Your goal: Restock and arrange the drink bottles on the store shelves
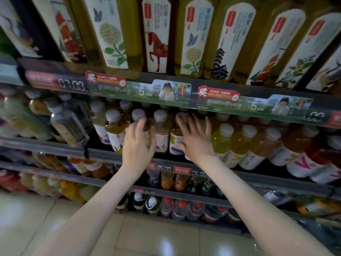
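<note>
Both my hands reach into the second shelf, among small tea bottles with grey caps. My left hand (138,143) has loosely curved fingers against a brown tea bottle (160,132); whether it grips that bottle is unclear. To its right, my right hand (196,137) is spread flat with straight fingers in front of a neighbouring bottle (176,143) and covers most of it. Another tea bottle (114,129) stands left of my left hand. Yellow juice bottles (222,140) stand just right of my right hand.
Tall tea bottles with white picture labels (156,36) fill the top shelf above a price rail (140,93). Orange and red drinks (302,154) extend right. Lower shelves hold more bottles (180,209). Pale floor tiles (147,237) lie below.
</note>
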Demonstrator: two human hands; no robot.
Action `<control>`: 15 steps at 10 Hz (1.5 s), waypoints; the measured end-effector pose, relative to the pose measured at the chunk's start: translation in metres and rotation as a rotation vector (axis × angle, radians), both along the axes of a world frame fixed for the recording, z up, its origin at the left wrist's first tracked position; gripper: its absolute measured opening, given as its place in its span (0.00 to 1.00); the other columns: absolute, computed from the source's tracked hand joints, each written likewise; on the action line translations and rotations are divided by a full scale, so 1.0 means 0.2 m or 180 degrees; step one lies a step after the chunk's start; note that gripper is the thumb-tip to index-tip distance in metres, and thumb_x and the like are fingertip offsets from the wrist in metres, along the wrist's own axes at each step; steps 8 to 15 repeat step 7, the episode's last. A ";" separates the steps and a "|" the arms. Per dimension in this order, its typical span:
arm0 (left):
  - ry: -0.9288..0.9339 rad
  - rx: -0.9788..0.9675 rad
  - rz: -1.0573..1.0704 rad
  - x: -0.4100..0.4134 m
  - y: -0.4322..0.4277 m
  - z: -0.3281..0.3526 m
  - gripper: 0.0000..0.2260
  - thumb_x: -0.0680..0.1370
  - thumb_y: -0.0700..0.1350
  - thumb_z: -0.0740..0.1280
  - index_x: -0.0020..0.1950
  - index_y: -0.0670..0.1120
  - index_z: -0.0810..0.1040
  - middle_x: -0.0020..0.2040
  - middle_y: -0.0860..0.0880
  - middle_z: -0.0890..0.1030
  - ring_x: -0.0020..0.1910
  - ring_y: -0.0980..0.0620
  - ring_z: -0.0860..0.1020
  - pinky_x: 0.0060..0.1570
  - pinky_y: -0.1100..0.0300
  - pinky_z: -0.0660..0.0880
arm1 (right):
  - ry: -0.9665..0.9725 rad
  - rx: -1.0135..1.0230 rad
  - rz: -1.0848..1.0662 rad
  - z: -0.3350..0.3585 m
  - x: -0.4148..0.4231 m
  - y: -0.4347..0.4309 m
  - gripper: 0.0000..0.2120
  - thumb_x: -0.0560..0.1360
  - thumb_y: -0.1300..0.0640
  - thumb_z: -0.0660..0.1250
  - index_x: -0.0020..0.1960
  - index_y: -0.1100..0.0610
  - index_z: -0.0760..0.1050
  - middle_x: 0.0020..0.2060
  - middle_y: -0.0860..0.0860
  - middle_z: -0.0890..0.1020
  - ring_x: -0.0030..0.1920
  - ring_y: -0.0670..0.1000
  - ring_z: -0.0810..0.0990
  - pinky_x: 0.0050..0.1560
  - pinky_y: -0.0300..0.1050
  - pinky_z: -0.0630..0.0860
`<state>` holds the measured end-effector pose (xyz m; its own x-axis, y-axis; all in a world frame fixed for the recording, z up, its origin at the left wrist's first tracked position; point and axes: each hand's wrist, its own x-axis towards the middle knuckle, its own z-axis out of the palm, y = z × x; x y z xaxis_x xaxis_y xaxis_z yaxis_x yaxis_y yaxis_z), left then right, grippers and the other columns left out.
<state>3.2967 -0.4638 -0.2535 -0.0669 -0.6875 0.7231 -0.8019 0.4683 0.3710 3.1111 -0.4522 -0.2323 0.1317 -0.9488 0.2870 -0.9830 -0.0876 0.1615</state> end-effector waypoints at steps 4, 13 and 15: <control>0.0143 0.2408 0.0770 0.40 -0.22 -0.15 0.38 0.80 0.41 0.63 0.77 0.45 0.36 0.74 0.37 0.63 0.49 0.37 0.79 0.40 0.49 0.76 | -0.0015 -0.0503 -0.0333 -0.14 0.08 -0.07 0.49 0.60 0.50 0.81 0.74 0.56 0.59 0.65 0.62 0.74 0.57 0.62 0.79 0.67 0.61 0.53; 0.0584 0.1702 0.0728 0.24 -0.01 -0.13 0.40 0.73 0.44 0.71 0.76 0.40 0.50 0.73 0.32 0.56 0.72 0.31 0.58 0.68 0.39 0.60 | -0.0933 0.0054 -0.0559 -0.02 0.22 0.14 0.42 0.75 0.48 0.68 0.79 0.48 0.45 0.76 0.56 0.58 0.76 0.58 0.55 0.73 0.59 0.46; 0.0584 0.1702 0.0728 0.24 -0.01 -0.13 0.40 0.73 0.44 0.71 0.76 0.40 0.50 0.73 0.32 0.56 0.72 0.31 0.58 0.68 0.39 0.60 | -0.0933 0.0054 -0.0559 -0.02 0.22 0.14 0.42 0.75 0.48 0.68 0.79 0.48 0.45 0.76 0.56 0.58 0.76 0.58 0.55 0.73 0.59 0.46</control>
